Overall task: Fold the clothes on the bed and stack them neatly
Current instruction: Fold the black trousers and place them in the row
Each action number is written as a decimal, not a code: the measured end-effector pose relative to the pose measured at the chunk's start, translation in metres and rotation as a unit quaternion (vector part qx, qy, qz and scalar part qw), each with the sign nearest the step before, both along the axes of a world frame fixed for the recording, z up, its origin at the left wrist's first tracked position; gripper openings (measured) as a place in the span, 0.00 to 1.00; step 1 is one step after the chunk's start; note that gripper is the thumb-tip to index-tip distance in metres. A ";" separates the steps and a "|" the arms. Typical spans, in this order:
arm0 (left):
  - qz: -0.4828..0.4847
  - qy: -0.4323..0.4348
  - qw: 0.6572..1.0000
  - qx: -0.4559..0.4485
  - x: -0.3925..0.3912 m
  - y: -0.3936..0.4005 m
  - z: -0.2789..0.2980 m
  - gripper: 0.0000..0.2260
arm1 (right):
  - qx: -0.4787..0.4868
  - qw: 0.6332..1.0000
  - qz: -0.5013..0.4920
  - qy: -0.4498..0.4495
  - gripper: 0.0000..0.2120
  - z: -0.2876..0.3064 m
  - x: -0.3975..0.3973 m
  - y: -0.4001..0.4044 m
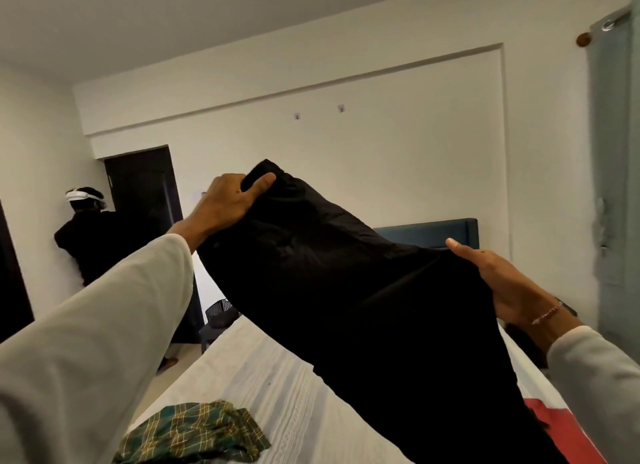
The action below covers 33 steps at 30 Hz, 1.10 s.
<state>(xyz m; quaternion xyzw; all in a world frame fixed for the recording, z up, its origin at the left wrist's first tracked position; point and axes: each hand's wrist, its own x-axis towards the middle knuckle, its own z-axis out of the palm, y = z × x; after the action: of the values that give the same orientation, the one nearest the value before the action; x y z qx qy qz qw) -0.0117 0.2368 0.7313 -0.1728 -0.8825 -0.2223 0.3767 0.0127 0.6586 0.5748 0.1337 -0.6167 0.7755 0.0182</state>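
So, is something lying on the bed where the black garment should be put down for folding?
Nothing visible. Both hands, left hand and right hand, hold the black garment above the bed. The green checked cloth lies nearer left, a red cloth at the right edge.

white walls (381, 145), a dark door (142, 183) (far left), teal headboard (429, 235), pale curtain (616, 152) at right.

The bed (263, 370) carries a green checked cloth (194, 432) at 7 o'clock and a red garment (554, 418) at 4 o'clock.
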 end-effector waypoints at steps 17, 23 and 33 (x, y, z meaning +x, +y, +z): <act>-0.009 -0.092 0.987 0.132 0.114 0.050 -0.053 0.31 | 0.113 0.982 -0.135 -0.066 0.34 0.022 0.158 0.058; -0.001 -0.225 0.950 0.215 0.092 0.048 -0.116 0.38 | 0.230 0.959 -0.130 -0.105 0.33 0.064 0.142 0.063; 0.199 -0.464 0.826 0.251 0.029 -0.070 -0.439 0.38 | 0.534 0.804 0.075 -0.250 0.26 -0.214 -0.059 -0.084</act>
<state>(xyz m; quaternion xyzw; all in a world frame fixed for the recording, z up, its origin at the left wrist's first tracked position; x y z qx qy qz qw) 0.0168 0.1667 0.2927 0.2307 -0.8823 -0.4101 -0.0114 -0.0466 0.5749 0.3612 -0.0308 -0.9045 0.3292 -0.2693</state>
